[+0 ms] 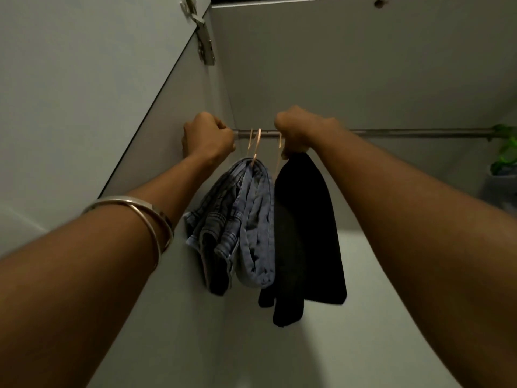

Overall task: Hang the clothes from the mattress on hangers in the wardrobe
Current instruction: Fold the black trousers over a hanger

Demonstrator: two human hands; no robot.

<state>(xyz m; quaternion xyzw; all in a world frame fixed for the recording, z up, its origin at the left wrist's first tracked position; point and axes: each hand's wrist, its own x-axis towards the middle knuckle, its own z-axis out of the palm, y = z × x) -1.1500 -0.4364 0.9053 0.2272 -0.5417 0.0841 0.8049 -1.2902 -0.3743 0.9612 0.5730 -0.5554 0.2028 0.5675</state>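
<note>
Both hands reach up to the grey metal wardrobe rail point(391, 133). The left hand point(208, 138) closes its grip around the rail at nine o'clock; the right hand point(298, 133) pinches the black garment point(305, 233) on a pale pink hanger point(279, 141), just beside the hung faded blue jeans point(240, 219).

Dim grey panels point(363, 65), metal door hinge point(205, 42), green plant point(506, 149)

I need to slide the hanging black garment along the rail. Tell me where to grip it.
Grip the pink hanger at its neck, just under the metal rail, coming from the front right. The black garment hangs limp, so pulling cloth would tilt it.
</note>
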